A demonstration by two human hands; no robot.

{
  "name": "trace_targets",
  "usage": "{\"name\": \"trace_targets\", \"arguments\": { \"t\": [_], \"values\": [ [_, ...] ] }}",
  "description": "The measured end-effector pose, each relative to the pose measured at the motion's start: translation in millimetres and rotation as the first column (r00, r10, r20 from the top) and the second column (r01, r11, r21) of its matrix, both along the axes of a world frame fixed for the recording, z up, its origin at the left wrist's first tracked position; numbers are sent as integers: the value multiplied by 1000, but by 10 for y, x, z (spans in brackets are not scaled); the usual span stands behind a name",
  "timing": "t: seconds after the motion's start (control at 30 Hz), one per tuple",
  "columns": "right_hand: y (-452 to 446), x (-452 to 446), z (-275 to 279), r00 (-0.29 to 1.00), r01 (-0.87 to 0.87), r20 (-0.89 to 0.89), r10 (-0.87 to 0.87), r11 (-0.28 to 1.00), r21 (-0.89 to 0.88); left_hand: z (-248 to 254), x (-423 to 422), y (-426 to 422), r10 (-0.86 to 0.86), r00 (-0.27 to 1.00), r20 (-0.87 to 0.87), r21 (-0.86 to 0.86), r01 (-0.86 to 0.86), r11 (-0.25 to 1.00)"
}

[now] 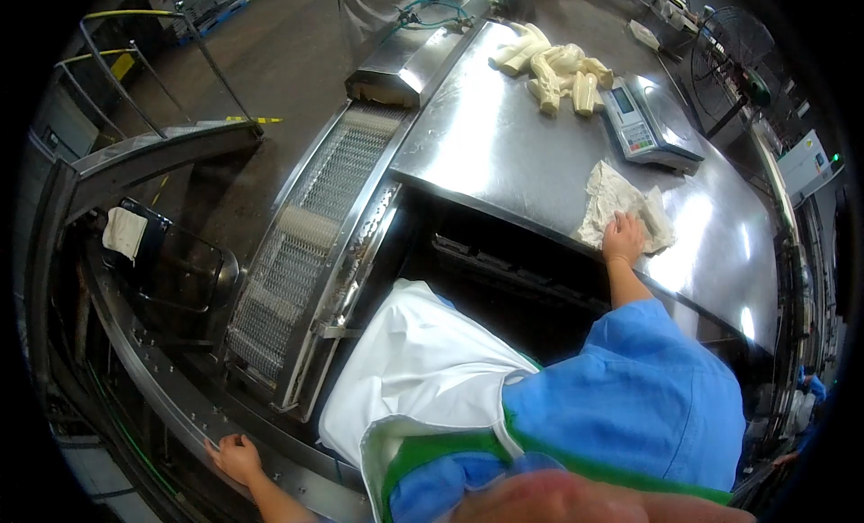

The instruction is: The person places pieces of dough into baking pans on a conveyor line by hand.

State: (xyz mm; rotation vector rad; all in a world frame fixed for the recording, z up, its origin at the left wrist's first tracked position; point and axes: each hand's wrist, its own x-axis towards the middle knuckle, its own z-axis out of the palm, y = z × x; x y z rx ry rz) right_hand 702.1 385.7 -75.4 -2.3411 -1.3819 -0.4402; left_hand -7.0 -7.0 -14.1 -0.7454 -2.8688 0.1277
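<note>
Cloth (605,199): lying crumpled on table (531,167) near edge, just beside scale (650,127). Right hand (623,238): resting over cloth with fingers extended; whether gripping, cannot tell. Left hand (238,459): touching rail (184,408) with fingers loosely parted, holding nothing.

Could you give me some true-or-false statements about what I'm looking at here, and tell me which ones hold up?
1. The person's right hand is on a crumpled pale cloth. True.

2. The left hand is resting on that same cloth. False: it is at the metal rail, well away from the cloth.

3. A digital scale sits on the metal table, beside some pale yellow items. True.

4. The mesh conveyor is on the right side of the table in the picture. False: it is on the left.

5. The sleeve on the right arm is blue. True.
</note>
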Motion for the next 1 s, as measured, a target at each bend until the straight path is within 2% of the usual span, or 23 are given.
{"name": "trace_targets", "arguments": {
  "t": [0.27, 0.33, 0.47, 0.53, 0.57, 0.63, 0.73, 0.77, 0.9, 1.0],
  "values": [
    [-5, -16, 7, 999, 31, -41, -32, 999, -34, -2, -34, -28, -64, 998, -27, -7, 64, 998],
    [11, 25, -83, 998, 1, 68, -7, 996, 90, 30, -12, -5, -55, 998, -5, -11, 55, 998],
    [9, 27, -47, 998, -27, 52, 22, 996, 87, 10, 6, -10, -34, 999, -34, -1, 34, 999],
    [9, 32, -51, 998, -49, 38, 45, 990, 136, 29, -9, 7, -30, 999, 13, -33, 31, 999],
    [7, 14, -14, 999, -40, 37, 35, 990, 134, 26, -12, 7, -40, 999, 12, -35, 40, 999],
    [-25, -34, 73, 999, -25, -32, 25, 1000, 14, 23, -10, -2, -62, 998, -12, -62, 61, 996],
    [-12, -24, 24, 1000, -9, -17, 10, 999, 32, 46, -9, 7, -99, 995, 26, -79, 100, 992],
    [-36, -72, 140, 997, -31, -72, 29, 999, -14, 50, 33, 34, -61, 998, -15, -32, 60, 998],
    [-30, -48, 74, 998, -20, -64, 21, 1000, 23, 96, 66, 59, -95, 995, -14, -80, 93, 992],
    [-40, -56, 93, 997, -22, -76, 22, 1000, 5, 3, 11, -23, -135, 987, -82, -45, 132, 990]
  ]
}}
